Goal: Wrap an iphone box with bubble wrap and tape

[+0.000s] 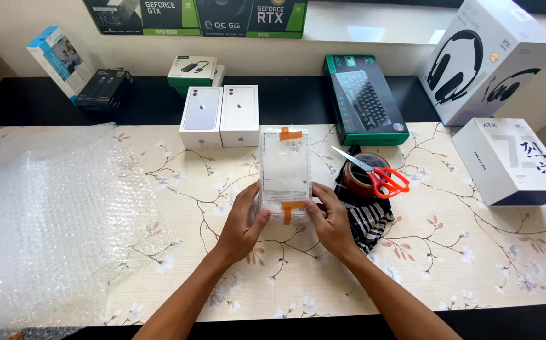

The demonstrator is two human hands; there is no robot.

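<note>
Red-handled scissors (380,174) lie on a tape roll (360,175); bubble wrap sheet (46,220) lies well apart.

Both forearms bare to the bottom edge of view, no sleeves showing. Left hand (243,221) and right hand (329,220): no gloves, rings, watch or wristband. Nails short.

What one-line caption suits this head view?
Left hand and right hand hold a bubble-wrapped box taped orange on the floral tabletop.

scissors (383,178) red-handled | tape strips (290,133) orange | tablecloth (474,252) cream, floral branches | keyboard box (364,101) green-black
</note>
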